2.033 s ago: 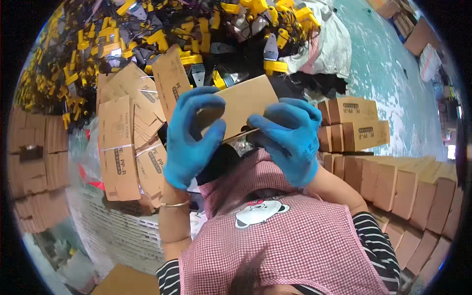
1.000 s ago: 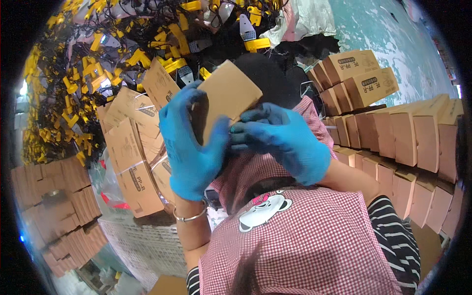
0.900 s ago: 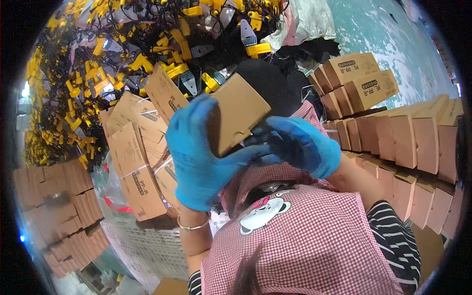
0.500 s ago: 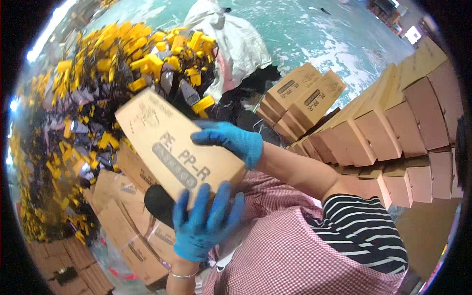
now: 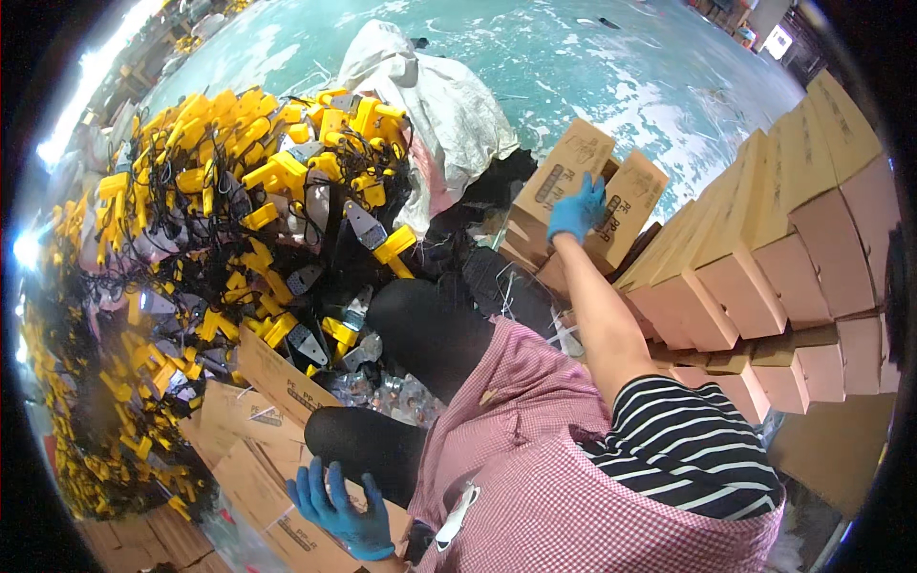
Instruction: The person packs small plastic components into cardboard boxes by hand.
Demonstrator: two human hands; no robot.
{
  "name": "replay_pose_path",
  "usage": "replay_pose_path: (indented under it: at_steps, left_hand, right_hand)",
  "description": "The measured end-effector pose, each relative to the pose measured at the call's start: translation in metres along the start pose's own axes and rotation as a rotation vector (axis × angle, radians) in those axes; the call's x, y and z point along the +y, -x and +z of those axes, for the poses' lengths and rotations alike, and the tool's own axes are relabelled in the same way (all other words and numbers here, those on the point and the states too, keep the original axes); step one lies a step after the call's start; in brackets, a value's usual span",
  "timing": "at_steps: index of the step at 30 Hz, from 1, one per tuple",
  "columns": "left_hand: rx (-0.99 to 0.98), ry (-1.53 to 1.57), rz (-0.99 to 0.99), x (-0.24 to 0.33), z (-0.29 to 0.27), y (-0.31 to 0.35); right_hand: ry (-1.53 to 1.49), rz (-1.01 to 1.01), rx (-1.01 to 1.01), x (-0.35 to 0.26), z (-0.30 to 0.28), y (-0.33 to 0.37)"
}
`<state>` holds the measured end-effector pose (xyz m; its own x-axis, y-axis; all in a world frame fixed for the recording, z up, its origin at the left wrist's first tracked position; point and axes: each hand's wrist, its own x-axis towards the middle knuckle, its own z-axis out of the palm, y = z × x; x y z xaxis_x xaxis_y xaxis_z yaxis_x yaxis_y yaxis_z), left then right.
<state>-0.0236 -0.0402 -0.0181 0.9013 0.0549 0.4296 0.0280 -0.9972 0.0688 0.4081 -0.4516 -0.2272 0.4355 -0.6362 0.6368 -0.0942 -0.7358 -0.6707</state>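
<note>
My right hand (image 5: pixel 577 210) reaches out to a small stack of cardboard boxes at the upper right. Its blue-gloved fingers grip the edge of the left top box (image 5: pixel 565 158), beside a second printed box (image 5: pixel 638 196). The far fingers are partly hidden between the two. My left hand (image 5: pixel 346 514), also in a blue glove, is held low near my knee with its fingers spread and nothing in it. Flattened cardboard cartons (image 5: pixel 250 477) lie below and beside that hand.
A large heap of yellow-handled devices with black cords (image 5: pixel 277 172) fills the left side. A white woven sack (image 5: pixel 430 95) lies behind it on the green floor (image 5: pixel 592 67). Long rows of stacked boxes (image 5: pixel 745 248) stand at the right. Small clear plastic bags (image 5: pixel 396 396) lie between my knees.
Both hands held a box over my lap before. My right hand has moved away to the stack at the upper right; my left hand has let go and dropped lower, fingers spread.
</note>
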Motion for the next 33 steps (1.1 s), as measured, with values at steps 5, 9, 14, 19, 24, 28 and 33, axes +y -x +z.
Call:
replay_pose_path:
  at_steps: [5, 9, 14, 19, 24, 28, 33]
  left_hand:
    - [0.008, -0.067, -0.28, -0.043, 0.001, 0.041]
    - [-0.055, -0.002, -0.599, -0.068, 0.017, 0.047]
    - [0.136, 0.076, -0.679, -0.133, 0.079, 0.094]
    - [0.218, -0.334, -1.0, -0.186, 0.096, 0.165]
    - [0.31, 0.251, -1.312, -0.237, 0.173, 0.177]
    - [-0.467, 0.546, -1.789, -0.262, 0.25, 0.143]
    - [1.06, 1.752, -1.683, -0.227, 0.268, 0.147]
  right_hand:
    - [0.441, -0.579, -0.549, -0.046, -0.012, 0.061]
    - [0.433, -0.644, -0.602, -0.028, -0.012, 0.048]
    - [0.777, -0.574, -0.591, 0.019, 0.006, -0.003]
    - [0.875, -0.447, -0.482, 0.001, 0.013, 0.043]
    - [0.464, -0.281, -0.889, 0.002, -0.023, 0.039]
    - [0.144, -0.218, -0.945, -0.04, -0.06, 0.041]
    - [-0.222, -0.217, -1.056, -0.131, -0.07, 0.037]
